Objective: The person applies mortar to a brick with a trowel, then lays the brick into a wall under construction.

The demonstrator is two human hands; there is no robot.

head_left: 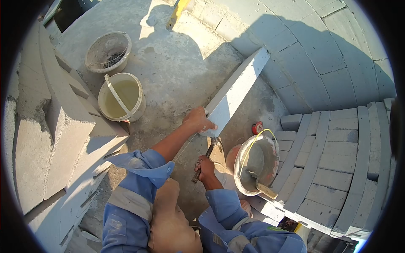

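A long pale block (238, 90) lies slantwise, its far end by the block wall. My left hand (198, 120) grips the block's near end, thumb on its top face. In my right hand (205, 166), fingers wrapped round the dark handle, is a hammer (216, 143). The hammer's head is close to the near end of the block; whether they touch I cannot tell. To the right of my right hand stands a bucket (238, 168) with a yellow handle and grey contents, and a trowel (266, 191) rests in it.
A white bucket (140, 110) of cloudy liquid and a dirty bucket (90, 61) stand at the upper left. Stacked blocks (333, 162) fill the right, larger blocks (63, 139) the left. A red tape roll (257, 127) and a yellow level (177, 14) are on the floor.
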